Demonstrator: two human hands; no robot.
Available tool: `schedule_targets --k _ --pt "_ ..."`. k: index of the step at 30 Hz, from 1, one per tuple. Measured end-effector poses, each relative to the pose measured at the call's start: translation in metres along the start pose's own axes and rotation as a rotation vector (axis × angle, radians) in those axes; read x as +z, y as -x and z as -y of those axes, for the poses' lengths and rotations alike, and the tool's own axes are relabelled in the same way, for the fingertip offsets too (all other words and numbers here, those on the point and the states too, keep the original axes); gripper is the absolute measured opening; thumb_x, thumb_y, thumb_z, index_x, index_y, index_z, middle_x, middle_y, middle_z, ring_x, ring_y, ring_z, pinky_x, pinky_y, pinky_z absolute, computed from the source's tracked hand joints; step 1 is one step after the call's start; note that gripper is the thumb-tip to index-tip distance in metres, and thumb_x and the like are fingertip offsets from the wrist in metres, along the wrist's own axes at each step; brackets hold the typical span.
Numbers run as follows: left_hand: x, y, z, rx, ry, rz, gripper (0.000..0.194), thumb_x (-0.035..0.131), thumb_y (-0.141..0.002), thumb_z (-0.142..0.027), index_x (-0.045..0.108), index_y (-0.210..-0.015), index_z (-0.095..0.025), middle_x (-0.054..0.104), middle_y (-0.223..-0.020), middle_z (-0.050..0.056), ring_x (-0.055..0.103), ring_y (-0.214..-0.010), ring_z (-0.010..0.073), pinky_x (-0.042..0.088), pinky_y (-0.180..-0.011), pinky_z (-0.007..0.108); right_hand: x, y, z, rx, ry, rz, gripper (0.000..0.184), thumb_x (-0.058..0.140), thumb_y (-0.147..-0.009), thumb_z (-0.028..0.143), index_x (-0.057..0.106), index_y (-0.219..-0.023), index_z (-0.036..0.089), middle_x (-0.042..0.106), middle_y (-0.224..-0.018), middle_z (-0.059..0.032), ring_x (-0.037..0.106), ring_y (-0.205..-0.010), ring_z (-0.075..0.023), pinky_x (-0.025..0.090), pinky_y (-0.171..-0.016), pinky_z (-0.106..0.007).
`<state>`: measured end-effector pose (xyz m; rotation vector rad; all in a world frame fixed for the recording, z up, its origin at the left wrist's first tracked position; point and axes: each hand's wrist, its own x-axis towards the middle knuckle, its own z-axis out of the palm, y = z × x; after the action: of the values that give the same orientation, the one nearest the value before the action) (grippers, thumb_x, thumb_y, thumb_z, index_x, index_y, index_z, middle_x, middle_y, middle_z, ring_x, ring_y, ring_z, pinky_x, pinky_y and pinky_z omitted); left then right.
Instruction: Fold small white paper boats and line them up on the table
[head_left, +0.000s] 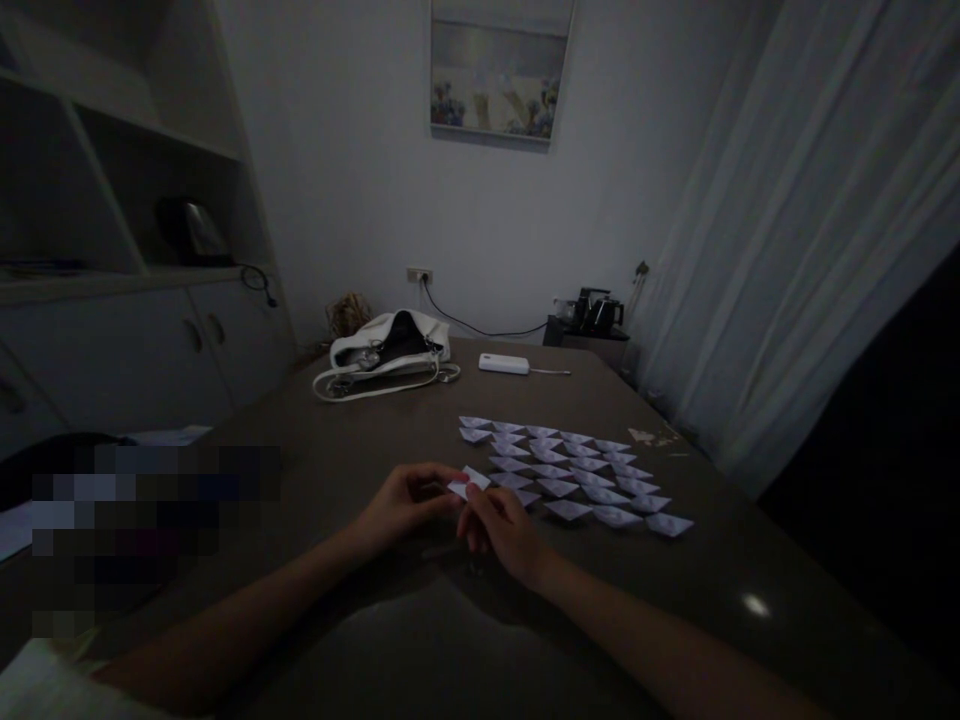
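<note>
A small folded piece of white paper (475,479) is held up between both hands, just above the table. My left hand (409,502) pinches its left side between thumb and fingers. From the right, my right hand (504,525) grips it with the thumb on top and the fingers curled beneath. Just beyond and to the right, several small folded paper boats (556,487) stand in rows on the dark table (375,640). The nearest boats are partly hidden behind my right hand.
A white handbag (390,350) lies at the table's far left, its strap loose. Beside it sits a white power bank (503,364) with a short cable. Paper scraps (652,437) lie near the right edge. A black kettle (602,314) stands on a cabinet beyond.
</note>
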<state>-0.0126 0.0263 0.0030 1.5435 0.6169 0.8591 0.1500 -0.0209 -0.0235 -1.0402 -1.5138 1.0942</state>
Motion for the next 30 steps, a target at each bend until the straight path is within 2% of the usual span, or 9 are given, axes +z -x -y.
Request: schedule_targets --k 3,7,10,14,18,22,27,30 --pt "-0.0019 -0.0005 0.0005 -0.018 0.06 -0.045 0.025 0.075 -0.067 -0.023 0.069 -0.091 -0.014 0.073 -0.089 0.005 0.066 -0.082 0.0177 0.05 -0.078 0.027 0.0003 0.0006 0.0006 -0.033 -0.043 -0.059 0.048 0.039 -0.09 0.054 0.056 -0.068 0.014 0.05 -0.049 0.0023 0.043 -0.039 -0.007 0.031 -0.039 -0.018" --pt "-0.0049 -0.0011 0.0052 -0.055 0.091 -0.104 0.026 0.075 -0.068 -0.026 0.07 -0.091 -0.015 0.073 -0.087 0.005 0.066 -0.077 0.017 0.05 -0.071 0.025 -0.0008 0.0005 0.0016 -0.097 -0.106 -0.143 0.028 0.044 -0.09 0.046 0.05 -0.097 0.019 0.055 -0.067 0.0033 0.045 -0.041 -0.0056 0.03 -0.037 -0.016" --pt "-0.0052 -0.0015 0.0073 -0.067 0.099 -0.13 0.025 0.075 -0.068 -0.027 0.071 -0.09 -0.015 0.073 -0.088 0.005 0.066 -0.078 0.0172 0.05 -0.071 0.025 -0.0014 0.0015 0.0053 -0.117 -0.127 -0.146 0.03 0.051 -0.087 0.04 0.044 -0.111 0.024 0.057 -0.084 0.0012 0.053 -0.048 -0.0058 0.033 -0.037 -0.015" --pt "-0.0042 -0.002 0.0059 -0.081 0.103 -0.137 0.027 0.077 -0.065 -0.026 0.071 -0.088 -0.014 0.073 -0.089 0.006 0.067 -0.08 0.0189 0.05 -0.074 0.028 -0.0013 0.0031 0.0098 -0.146 -0.086 -0.16 0.025 0.056 -0.084 0.035 0.047 -0.104 0.023 0.056 -0.099 -0.0028 0.057 -0.056 -0.0072 0.036 -0.038 -0.015" --pt "-0.0045 -0.0026 0.0059 -0.082 0.119 -0.089 0.032 0.079 -0.06 -0.023 0.07 -0.09 -0.015 0.073 -0.089 0.006 0.067 -0.08 0.02 0.051 -0.077 0.031 -0.0019 0.0028 0.0088 -0.137 -0.052 -0.171 0.02 0.057 -0.083 0.035 0.051 -0.097 0.021 0.057 -0.083 -0.0008 0.057 -0.058 -0.0101 0.037 -0.039 -0.016" --pt "-0.0045 -0.0021 0.0062 -0.099 0.14 -0.092 0.029 0.078 -0.062 -0.023 0.071 -0.089 -0.015 0.074 -0.089 0.006 0.067 -0.078 0.0188 0.051 -0.076 0.03 -0.0025 0.0027 0.0073 -0.139 -0.023 -0.18 0.021 0.058 -0.083 0.035 0.053 -0.096 0.02 0.055 -0.073 0.0008 0.056 -0.06 -0.0117 0.039 -0.042 -0.017" --pt "-0.0049 -0.0024 0.0067 -0.101 0.161 -0.103 0.026 0.078 -0.063 -0.023 0.071 -0.087 -0.015 0.074 -0.084 0.004 0.067 -0.074 0.0171 0.051 -0.072 0.028 -0.0028 0.0028 0.0071 -0.143 -0.072 -0.188 0.025 0.057 -0.083 0.035 0.05 -0.103 0.021 0.058 -0.093 -0.0037 0.058 -0.067 -0.0119 0.041 -0.044 -0.017" --pt "-0.0056 -0.0028 0.008 -0.094 0.167 -0.109 0.026 0.078 -0.062 -0.022 0.071 -0.087 -0.015 0.074 -0.086 0.005 0.067 -0.075 0.017 0.05 -0.072 0.028 -0.0039 0.0017 0.0069 -0.14 -0.08 -0.198 0.024 0.056 -0.083 0.035 0.05 -0.102 0.02 0.057 -0.096 -0.0048 0.058 -0.068 -0.0126 0.041 -0.043 -0.017"
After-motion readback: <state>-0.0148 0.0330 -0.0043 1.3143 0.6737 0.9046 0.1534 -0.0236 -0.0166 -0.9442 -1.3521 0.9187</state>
